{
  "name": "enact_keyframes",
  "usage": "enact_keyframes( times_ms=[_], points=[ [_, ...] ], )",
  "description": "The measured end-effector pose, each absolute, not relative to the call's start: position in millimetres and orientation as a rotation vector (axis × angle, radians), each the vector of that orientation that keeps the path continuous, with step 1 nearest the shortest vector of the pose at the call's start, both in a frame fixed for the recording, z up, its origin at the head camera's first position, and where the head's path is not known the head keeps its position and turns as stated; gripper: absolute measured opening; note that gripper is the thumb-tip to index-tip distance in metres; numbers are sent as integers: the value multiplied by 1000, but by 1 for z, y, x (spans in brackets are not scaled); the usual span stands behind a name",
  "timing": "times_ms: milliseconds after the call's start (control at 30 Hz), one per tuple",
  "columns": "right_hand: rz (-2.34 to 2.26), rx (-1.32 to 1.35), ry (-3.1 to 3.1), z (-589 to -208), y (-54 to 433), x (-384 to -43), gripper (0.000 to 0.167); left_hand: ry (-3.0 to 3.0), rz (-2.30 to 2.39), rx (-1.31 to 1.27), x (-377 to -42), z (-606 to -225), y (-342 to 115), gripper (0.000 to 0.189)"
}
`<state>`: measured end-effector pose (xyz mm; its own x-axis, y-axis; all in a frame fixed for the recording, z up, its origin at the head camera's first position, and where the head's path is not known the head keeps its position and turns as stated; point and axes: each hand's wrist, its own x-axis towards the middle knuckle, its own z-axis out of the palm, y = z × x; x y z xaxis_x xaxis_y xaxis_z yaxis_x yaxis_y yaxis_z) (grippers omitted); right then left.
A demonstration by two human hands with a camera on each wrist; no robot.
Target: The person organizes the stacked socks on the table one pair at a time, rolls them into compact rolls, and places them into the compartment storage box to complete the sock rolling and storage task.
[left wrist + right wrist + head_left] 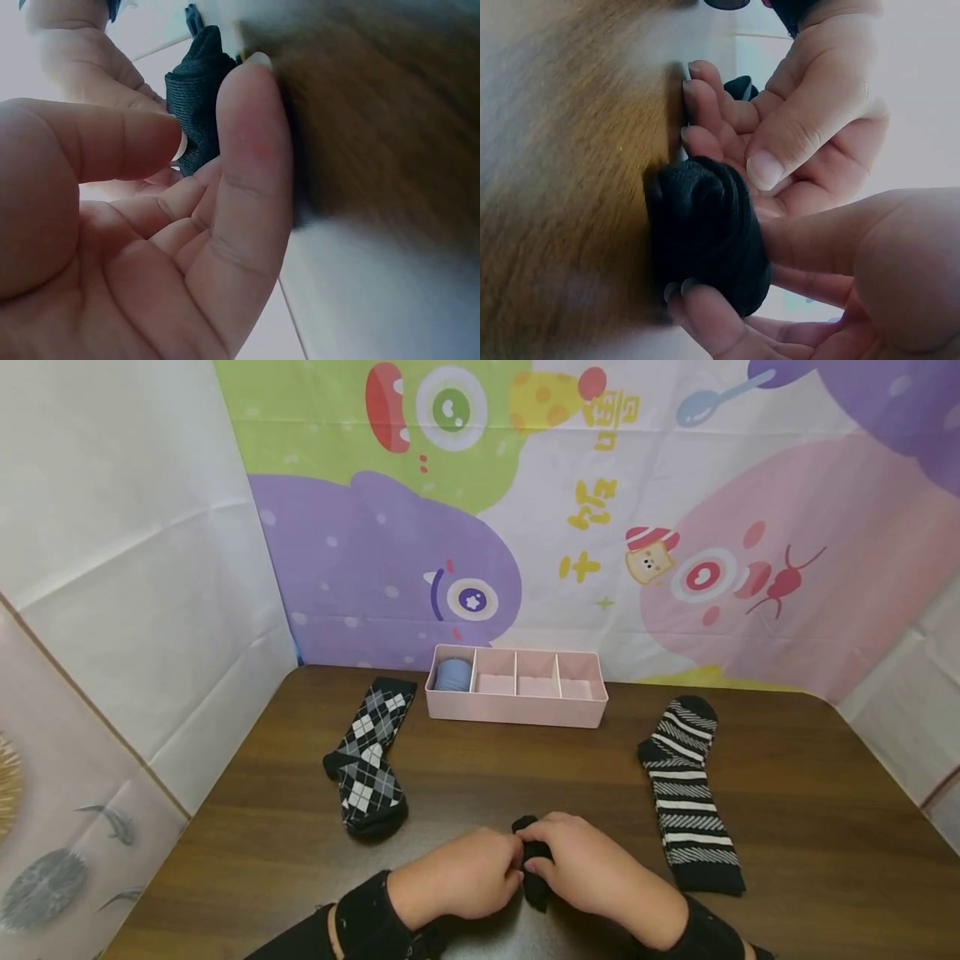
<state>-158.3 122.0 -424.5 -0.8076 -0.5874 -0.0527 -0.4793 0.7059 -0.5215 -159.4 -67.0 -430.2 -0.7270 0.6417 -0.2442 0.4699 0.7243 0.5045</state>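
A rolled black sock [536, 881] of ribbed fabric stands between my two hands at the front of the table. My right hand [588, 864] grips it, thumb on the near side and fingers round the far side. In the right wrist view the roll [709, 236] shows its coiled end close to the wood. From the other side my left hand [467, 872] pinches at the roll with thumb and curled fingers. The left wrist view has the ribbed roll [196, 94] behind the left thumb [135, 142] and index finger, which hide part of it.
A pink divided box [517, 710] stands at the table's back edge, with a blue fabric roll [453, 675] in its leftmost compartment. Left lies an argyle sock [372, 760]; a striped sock [690, 802] lies right. Behind hangs a cartoon-print cloth [570, 568].
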Motion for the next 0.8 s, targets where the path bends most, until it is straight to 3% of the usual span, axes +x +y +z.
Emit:
enact_keyframes(
  times_ms=[800],
  points=[
    [-740, -769, 2678, -423, 119, -160, 37, 2531, 703, 847, -171, -418, -83, 6]
  ],
)
